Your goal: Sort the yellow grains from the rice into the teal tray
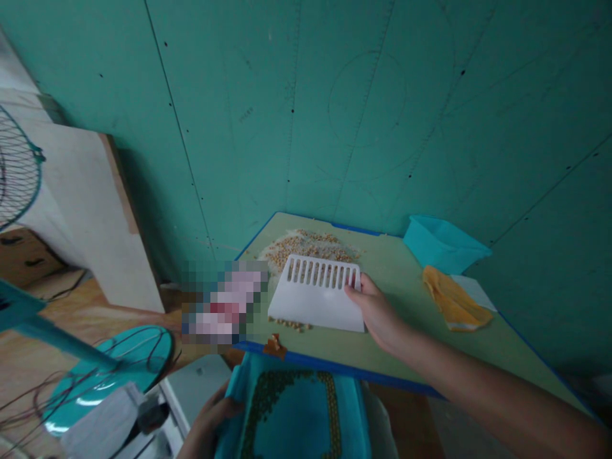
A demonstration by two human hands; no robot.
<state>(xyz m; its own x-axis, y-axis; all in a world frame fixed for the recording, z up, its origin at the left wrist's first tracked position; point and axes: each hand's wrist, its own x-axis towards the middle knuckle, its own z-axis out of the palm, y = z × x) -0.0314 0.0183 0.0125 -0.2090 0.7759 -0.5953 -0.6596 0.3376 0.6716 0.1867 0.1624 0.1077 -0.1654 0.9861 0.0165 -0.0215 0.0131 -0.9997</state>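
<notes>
The turquoise plastic bin (296,414), held by left fingers (228,407), sits nearer than the crosswise white slotted plastic scraper (315,301), whose right end right fingers (354,293) pinch.

scraper (318,305): white | tub (296,417): turquoise | cloth (452,303): orange | tabletop (399,271): pale green, blue-edged

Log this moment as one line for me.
left hand: at side of turquoise plastic bin; right hand: holding white slotted plastic scoop; under scoop: pale-green tabletop; beyond scoop: heap of tan grains

Grains (310,243) behind scraper (315,305) on table (399,280)
</notes>
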